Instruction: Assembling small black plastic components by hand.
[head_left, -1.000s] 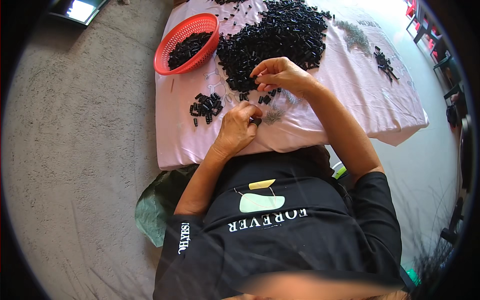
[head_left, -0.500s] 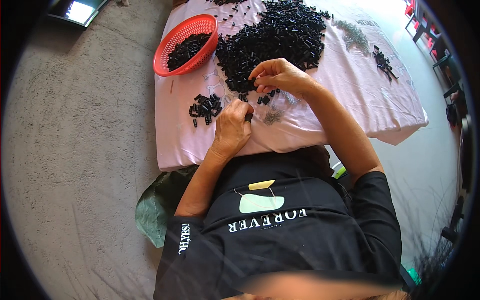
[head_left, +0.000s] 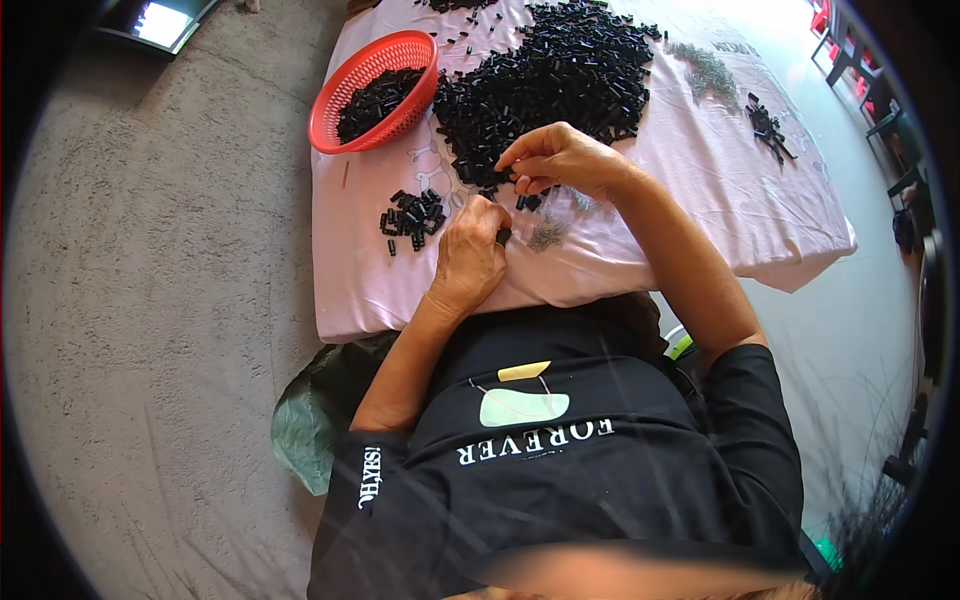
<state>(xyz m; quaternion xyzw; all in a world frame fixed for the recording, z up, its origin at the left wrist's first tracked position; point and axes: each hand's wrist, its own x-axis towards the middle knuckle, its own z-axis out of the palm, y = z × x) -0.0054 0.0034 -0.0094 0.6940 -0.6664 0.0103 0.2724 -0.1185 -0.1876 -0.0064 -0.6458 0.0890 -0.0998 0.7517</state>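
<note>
My left hand [head_left: 468, 250] rests on the pink cloth near the table's front edge. Its fingers are curled round a small black cylindrical piece [head_left: 503, 237], part of which shows beside the thumb. My right hand [head_left: 565, 160] is over the near edge of a large heap of small black pieces [head_left: 570, 70]. Thumb and forefinger are brought together there; whatever lies between them blends into the dark heap. Several loose black pieces [head_left: 528, 202] lie under the right hand. Close to both hands is a little pile of fine silvery metal bits [head_left: 547, 234].
A red plastic basket [head_left: 420, 115] of black pieces stands left of the heap. Nearer me lies a smaller group of black pieces [head_left: 412, 218]. More silvery bits [head_left: 705, 72] and some longer black parts [head_left: 768, 128] are at the right. Pink cloth [head_left: 370, 290] covers the table.
The fingers of my right hand have shifted slightly at the heap's edge. My left hand has turned a little, still round the black piece. The rest looks the same.
</note>
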